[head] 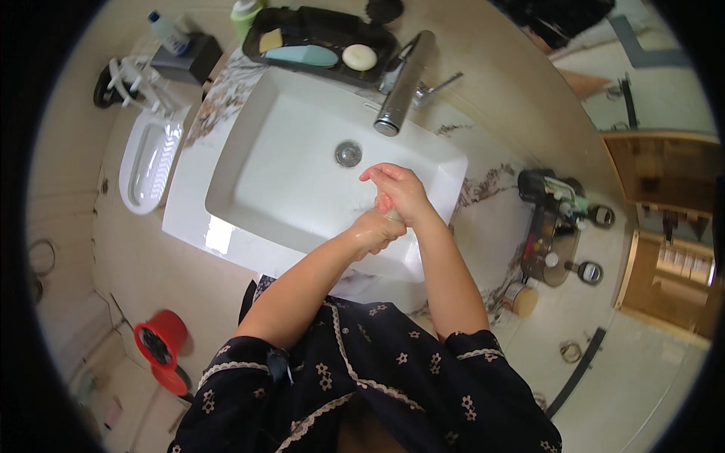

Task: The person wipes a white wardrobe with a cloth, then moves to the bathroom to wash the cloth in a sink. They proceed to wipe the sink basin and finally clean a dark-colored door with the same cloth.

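Both my hands are wet and meet over the front right part of a white washbasin (272, 164). My left hand (376, 233) is curled into a fist around a small pale thing (393, 214), perhaps a piece of soap; most of it is hidden. Just above and against it is my right hand (399, 189), its fingers loosely bent towards the left. The metal drain (348, 153) lies beyond my hands. A metal tap (403, 85) with a side lever reaches over the basin's back edge; no stream of water shows below its spout.
Behind the basin, a black tray (317, 22) holds a round white soap (359, 57), a light blue bar (303, 55) and a yellowish piece (271, 41). A white plastic washboard (150, 164) stands left. At right are a jar (521, 300) and an organizer (549, 243); a red bucket (161, 340) sits lower left.
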A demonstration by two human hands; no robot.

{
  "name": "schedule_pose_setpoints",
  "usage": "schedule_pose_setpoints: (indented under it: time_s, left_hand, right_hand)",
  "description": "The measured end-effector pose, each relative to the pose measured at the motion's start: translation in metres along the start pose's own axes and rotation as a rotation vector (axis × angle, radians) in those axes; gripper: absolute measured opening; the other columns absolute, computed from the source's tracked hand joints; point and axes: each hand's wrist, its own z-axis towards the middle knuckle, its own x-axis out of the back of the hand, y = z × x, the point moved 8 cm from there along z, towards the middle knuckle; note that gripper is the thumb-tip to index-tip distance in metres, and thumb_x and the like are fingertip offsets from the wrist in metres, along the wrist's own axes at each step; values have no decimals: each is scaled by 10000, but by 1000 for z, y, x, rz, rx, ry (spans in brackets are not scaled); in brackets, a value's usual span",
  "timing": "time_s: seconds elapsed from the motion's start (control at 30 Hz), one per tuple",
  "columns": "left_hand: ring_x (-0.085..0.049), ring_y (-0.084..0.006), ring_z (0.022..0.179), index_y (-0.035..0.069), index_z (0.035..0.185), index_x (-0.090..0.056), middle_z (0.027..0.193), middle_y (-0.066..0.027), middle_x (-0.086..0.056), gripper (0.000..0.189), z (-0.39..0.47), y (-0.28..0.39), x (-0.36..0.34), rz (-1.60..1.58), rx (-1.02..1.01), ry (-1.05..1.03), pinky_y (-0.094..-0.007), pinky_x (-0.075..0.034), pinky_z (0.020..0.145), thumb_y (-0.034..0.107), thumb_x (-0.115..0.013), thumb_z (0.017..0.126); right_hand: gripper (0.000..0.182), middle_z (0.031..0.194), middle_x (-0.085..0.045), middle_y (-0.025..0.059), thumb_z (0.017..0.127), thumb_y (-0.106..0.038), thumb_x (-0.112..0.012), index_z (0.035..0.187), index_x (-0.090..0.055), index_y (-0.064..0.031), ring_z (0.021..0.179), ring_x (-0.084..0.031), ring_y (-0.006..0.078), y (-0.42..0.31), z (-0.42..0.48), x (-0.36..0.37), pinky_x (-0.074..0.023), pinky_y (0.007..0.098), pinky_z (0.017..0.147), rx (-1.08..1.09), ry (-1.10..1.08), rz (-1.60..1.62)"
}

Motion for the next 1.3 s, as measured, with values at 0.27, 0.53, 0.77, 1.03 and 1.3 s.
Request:
schedule_pose_setpoints:
  time_s: [0.27, 0.53, 0.77, 1.03, 1.3]
  left_hand:
    - [-553, -199, 605, 0, 829, -580, 670, -96, -587, 274, -18, -7, 43, 802, -99, 206, -364, -437, 560, 225, -606, 675]
    - [-524, -111, 562, 22, 958, -558, 709, -32, -563, 328, -107, 57, 88, 899, -78, -152, -264, -432, 507, 197, -644, 694]
    - [-592, -359, 941, 6, 1091, -557, 956, -203, -630, 586, -54, 113, 225, 1093, -283, 28, -404, -459, 797, 229, -731, 578]
    - [-568, -230, 952, -17, 1161, -465, 1062, -119, -576, 534, -55, 115, 120, 1418, -539, -233, -345, -457, 806, 90, -700, 695]
    - [-556, -124, 817, 45, 1199, -403, 1024, -73, -553, 470, -200, -188, -18, 1403, 92, -1043, -251, -460, 666, 89, -627, 789]
  right_hand:
    - [187, 493, -418, 7, 828, -173, -495, 848, -617, -33, 380, -381, 99, 44, 3, -19, -337, 258, 402, -135, 235, -4]
    - [354, 892, -619, 63, 897, -358, -491, 1078, -571, -65, 724, -575, 152, -15, -2, -94, -483, 315, 659, 505, 298, 360]
    - [482, 1365, -371, 174, 916, -385, -360, 1306, -426, -110, 1257, -331, 376, 16, -90, -129, -256, 493, 1035, 168, 652, -151]
    - [529, 1311, -408, 205, 787, -228, -594, 1277, -449, -92, 1240, -330, 371, 85, -166, -190, -268, 442, 1037, 205, 974, -390]
    - [661, 1140, -535, 169, 689, -204, -712, 1264, -420, -60, 1015, -545, 254, 248, -339, -236, -431, 342, 864, 405, 1284, 548]
